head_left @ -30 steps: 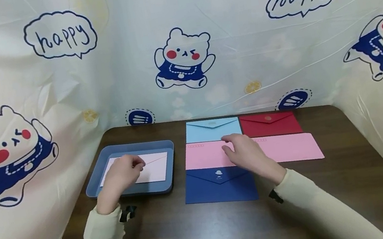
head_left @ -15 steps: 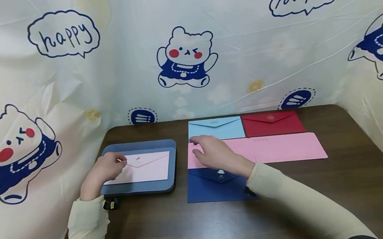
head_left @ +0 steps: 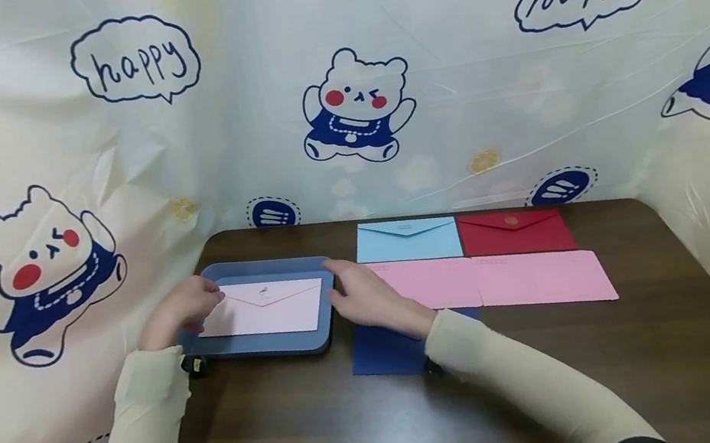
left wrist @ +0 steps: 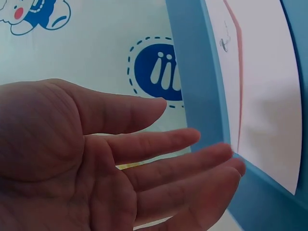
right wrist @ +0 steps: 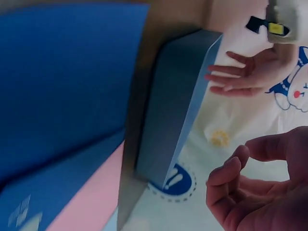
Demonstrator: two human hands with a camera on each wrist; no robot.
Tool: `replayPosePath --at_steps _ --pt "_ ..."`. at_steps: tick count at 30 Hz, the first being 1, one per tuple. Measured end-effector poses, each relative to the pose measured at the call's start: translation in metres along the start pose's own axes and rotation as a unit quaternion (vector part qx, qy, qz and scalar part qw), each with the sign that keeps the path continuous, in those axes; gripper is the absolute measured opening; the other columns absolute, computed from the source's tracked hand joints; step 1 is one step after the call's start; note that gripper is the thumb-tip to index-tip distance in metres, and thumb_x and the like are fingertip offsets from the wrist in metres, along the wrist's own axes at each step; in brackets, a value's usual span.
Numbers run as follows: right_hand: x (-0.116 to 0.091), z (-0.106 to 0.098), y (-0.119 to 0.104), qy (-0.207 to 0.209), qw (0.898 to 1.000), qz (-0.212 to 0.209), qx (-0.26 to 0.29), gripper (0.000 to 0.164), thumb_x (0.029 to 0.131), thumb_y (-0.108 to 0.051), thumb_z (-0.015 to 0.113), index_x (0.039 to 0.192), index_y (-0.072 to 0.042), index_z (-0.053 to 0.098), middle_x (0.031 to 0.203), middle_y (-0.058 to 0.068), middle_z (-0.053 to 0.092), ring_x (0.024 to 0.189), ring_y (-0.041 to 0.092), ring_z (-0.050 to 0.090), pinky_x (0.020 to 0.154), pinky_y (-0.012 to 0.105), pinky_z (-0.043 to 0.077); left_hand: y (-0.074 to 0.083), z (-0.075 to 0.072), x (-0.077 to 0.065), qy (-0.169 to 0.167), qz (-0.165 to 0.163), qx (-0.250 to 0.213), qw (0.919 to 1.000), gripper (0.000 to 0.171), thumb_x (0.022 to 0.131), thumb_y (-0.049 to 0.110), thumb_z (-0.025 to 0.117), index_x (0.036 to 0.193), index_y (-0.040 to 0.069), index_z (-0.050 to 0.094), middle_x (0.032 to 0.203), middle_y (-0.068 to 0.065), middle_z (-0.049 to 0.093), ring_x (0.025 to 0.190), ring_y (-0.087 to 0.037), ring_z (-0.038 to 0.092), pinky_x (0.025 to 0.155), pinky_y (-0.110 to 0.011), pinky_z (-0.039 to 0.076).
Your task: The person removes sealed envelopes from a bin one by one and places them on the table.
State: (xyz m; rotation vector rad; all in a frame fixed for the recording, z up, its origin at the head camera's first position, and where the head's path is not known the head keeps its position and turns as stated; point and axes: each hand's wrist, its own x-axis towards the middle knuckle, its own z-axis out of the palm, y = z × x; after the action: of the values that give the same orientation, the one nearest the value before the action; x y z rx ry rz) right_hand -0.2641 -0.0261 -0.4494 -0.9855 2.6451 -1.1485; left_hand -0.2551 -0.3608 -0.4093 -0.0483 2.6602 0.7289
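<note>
A blue-grey tray sits at the table's left, with a pale pink envelope lying in it, flap side up. At the tray's left rim is my left hand. Its fingers reach out fairly straight beside the tray wall in the left wrist view, gripping nothing. Over by the right rim is my right hand, fingers loosely bent with nothing between them. The right wrist view shows that hand apart from the tray; whether a fingertip touches the rim I cannot tell.
Right of the tray lie a light blue envelope, a red envelope, two pink envelopes in a row, and a navy envelope partly under my right forearm. A printed curtain surrounds the dark wooden table.
My left hand has drawn back left from over the pale pink envelope to the tray's left rim. My right hand has moved left from above the pink envelopes to the tray's right rim.
</note>
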Motion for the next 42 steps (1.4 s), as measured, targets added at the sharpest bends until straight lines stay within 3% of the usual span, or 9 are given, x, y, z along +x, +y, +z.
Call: replayPosePath --at_steps 2,4,6,11,14,19,28,35,42 --pt "0.002 0.003 -0.004 -0.004 1.000 0.007 0.027 0.053 0.105 -0.013 0.059 0.155 0.000 0.047 0.154 0.016 0.053 0.072 0.023 0.062 0.071 0.033 0.051 -0.001 -0.002 0.003 -0.009 -0.007 -0.013 0.9999 0.050 0.107 0.013 0.051 0.138 -0.026 0.045 0.114 -0.034 0.054 0.087 -0.042 0.069 0.065 -0.043 0.062" --pt "0.004 0.005 -0.007 -0.011 0.998 0.023 0.052 0.054 0.106 -0.014 0.058 0.156 0.000 0.045 0.150 0.017 0.055 0.061 0.020 0.057 0.067 0.033 0.050 -0.002 -0.004 0.005 -0.016 -0.016 -0.031 0.9993 0.052 0.108 0.014 0.051 0.140 -0.026 0.043 0.129 -0.039 0.049 0.105 -0.047 0.064 0.067 -0.043 0.063" --pt "0.006 0.006 -0.011 -0.028 0.995 0.049 0.083 0.057 0.106 -0.015 0.058 0.159 -0.001 0.041 0.129 0.022 0.067 0.045 0.021 0.044 0.054 0.034 0.043 -0.003 -0.006 0.008 -0.022 -0.029 -0.051 0.9980 0.052 0.108 0.014 0.050 0.142 -0.025 0.041 0.135 -0.040 0.045 0.117 -0.051 0.055 0.069 -0.044 0.063" --pt "0.013 0.011 -0.018 -0.071 0.975 0.130 0.165 0.070 0.107 -0.021 0.058 0.165 -0.002 0.025 0.076 0.026 0.064 0.049 0.020 0.052 0.056 0.038 0.052 -0.010 -0.013 0.012 -0.046 -0.057 -0.091 0.9931 0.052 0.110 0.015 0.046 0.145 -0.023 0.037 0.140 -0.041 0.042 0.126 -0.053 0.046 0.073 -0.047 0.063" --pt "0.017 0.015 -0.021 -0.081 0.960 0.163 0.212 0.078 0.106 -0.020 0.060 0.166 0.002 0.016 0.070 0.020 0.062 0.050 0.019 0.054 0.068 0.050 0.059 -0.014 -0.015 0.016 -0.055 -0.077 -0.105 0.9900 0.054 0.110 0.017 0.045 0.147 -0.021 0.034 0.145 -0.042 0.038 0.131 -0.058 0.044 0.075 -0.048 0.063" --pt "0.020 0.023 -0.023 -0.086 0.946 0.193 0.247 0.083 0.105 -0.020 0.063 0.165 0.004 0.011 0.059 0.006 0.052 0.045 0.017 0.049 0.078 0.058 0.058 -0.017 -0.015 0.020 -0.062 -0.090 -0.125 0.9862 0.057 0.110 0.020 0.048 0.149 -0.019 0.032 0.151 -0.043 0.029 0.135 -0.063 0.039 0.074 -0.047 0.063" --pt "0.026 0.032 -0.025 -0.121 0.936 0.210 0.257 0.079 0.104 -0.022 0.065 0.160 0.008 0.018 0.060 0.007 0.053 0.046 0.019 0.051 0.077 0.054 0.059 -0.024 -0.015 0.027 -0.080 -0.113 -0.141 0.9803 0.058 0.110 0.020 0.050 0.149 -0.018 0.032 0.151 -0.042 0.027 0.133 -0.061 0.042 0.075 -0.046 0.063" --pt "0.031 0.039 -0.023 -0.161 0.925 0.240 0.245 0.059 0.103 -0.031 0.068 0.142 0.003 0.040 0.064 0.007 0.051 0.047 0.018 0.051 0.074 0.045 0.058 -0.028 -0.014 0.035 -0.085 -0.121 -0.134 0.9798 0.057 0.110 0.021 0.050 0.149 -0.017 0.033 0.150 -0.041 0.031 0.127 -0.056 0.048 0.076 -0.047 0.063" --pt "0.030 0.042 -0.024 -0.166 0.922 0.240 0.254 0.055 0.102 -0.032 0.069 0.136 0.001 0.041 0.067 0.007 0.051 0.047 0.017 0.049 0.072 0.044 0.058 -0.026 -0.015 0.033 -0.090 -0.121 -0.124 0.9808 0.058 0.110 0.022 0.050 0.149 -0.018 0.033 0.146 -0.041 0.036 0.121 -0.053 0.054 0.077 -0.046 0.063"
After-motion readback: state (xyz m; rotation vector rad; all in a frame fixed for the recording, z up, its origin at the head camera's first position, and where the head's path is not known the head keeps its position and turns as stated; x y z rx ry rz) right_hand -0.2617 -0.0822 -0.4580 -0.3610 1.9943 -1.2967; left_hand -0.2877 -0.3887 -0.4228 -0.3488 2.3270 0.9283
